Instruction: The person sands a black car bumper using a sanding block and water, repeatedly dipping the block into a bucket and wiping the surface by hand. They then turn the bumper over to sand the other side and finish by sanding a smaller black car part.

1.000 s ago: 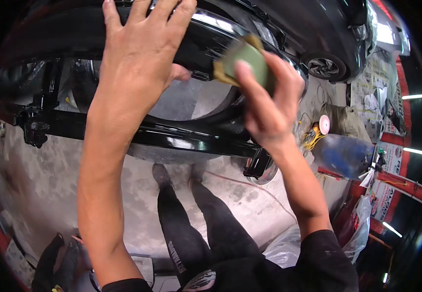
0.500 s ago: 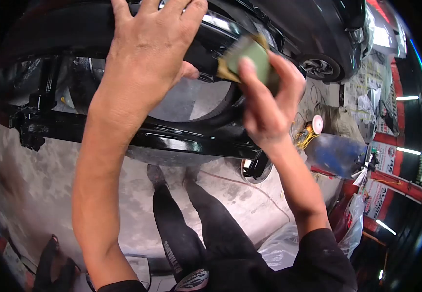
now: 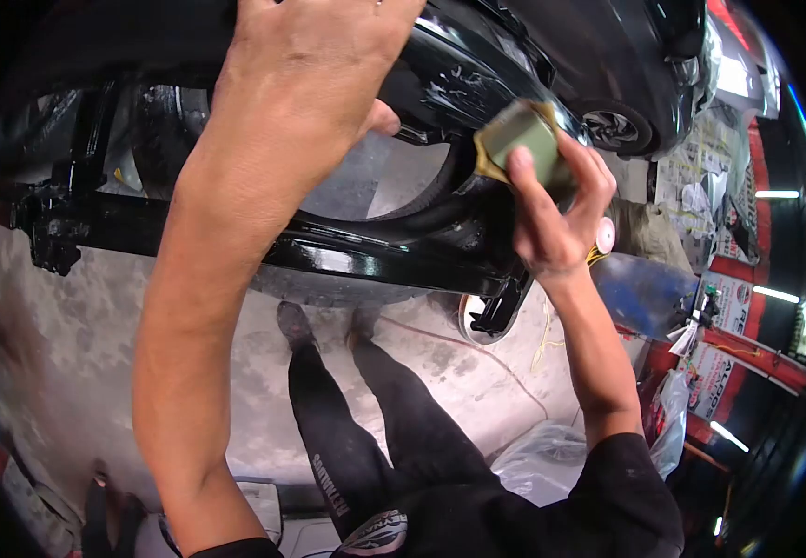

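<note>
My right hand [image 3: 566, 200] grips a green sanding block [image 3: 526, 149] with yellowish sandpaper around its edges. The block lies against the glossy black car part [image 3: 375, 265], near its right end, where pale wet-looking streaks show on the surface. At the top of the view, my left hand [image 3: 319, 56] reaches over the same part, thumb stretched out to the side. Its fingertips are cut off by the frame edge, and whether they touch the part cannot be seen. A large rounded opening in the black part shows between my hands.
A dark car with its wheel [image 3: 615, 130] stands at the upper right. Below the part's right end is a round container [image 3: 488, 325]. A hose [image 3: 515, 377] crosses the floor. Clear plastic sheeting [image 3: 552, 465] lies at my right. Another person's legs [image 3: 110, 521] show at the lower left.
My right hand and the sanding block have moved right and slightly down along the black part. My left hand appears higher in view, its fingers now mostly out of frame.
</note>
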The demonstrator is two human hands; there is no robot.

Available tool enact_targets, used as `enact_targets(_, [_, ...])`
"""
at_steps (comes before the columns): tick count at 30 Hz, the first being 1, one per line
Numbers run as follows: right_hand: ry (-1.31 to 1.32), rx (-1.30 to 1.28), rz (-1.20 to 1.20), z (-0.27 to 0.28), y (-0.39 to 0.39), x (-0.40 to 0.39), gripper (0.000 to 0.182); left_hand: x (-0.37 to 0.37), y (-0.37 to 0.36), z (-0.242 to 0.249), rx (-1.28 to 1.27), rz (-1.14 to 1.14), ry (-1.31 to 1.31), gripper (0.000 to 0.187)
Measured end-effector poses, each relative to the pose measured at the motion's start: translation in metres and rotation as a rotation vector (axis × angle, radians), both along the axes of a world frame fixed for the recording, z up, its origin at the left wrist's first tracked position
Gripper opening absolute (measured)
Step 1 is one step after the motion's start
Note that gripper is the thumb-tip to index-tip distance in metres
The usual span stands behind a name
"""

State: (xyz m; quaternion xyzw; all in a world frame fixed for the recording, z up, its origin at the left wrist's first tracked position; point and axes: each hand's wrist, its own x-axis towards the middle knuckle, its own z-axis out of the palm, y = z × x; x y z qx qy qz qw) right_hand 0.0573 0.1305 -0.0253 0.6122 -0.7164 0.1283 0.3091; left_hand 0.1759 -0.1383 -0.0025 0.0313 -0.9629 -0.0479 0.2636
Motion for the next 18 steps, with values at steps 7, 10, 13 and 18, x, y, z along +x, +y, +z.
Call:
enact_targets(7, [0.072, 0.037, 0.054, -0.001, -0.013, -0.002, 0.050, 0.000, 0.001, -0.003, -0.101, 0.039, 0.014, 0.091])
enact_targets(10, [0.072, 0.027, -0.005, -0.003, 0.006, -0.003, 0.053, -0.001, 0.002, -0.005, -0.082, 0.062, 0.024, 0.089])
enact_targets(13, [0.028, 0.063, 0.028, 0.006, -0.025, 0.009, 0.053, -0.001, 0.003, 0.003, -0.051, 0.047, -0.022, 0.088])
enact_targets(18, [0.073, 0.015, -0.001, -0.006, 0.002, -0.001, 0.048, -0.002, 0.006, 0.001, -0.019, 0.012, 0.016, 0.088])
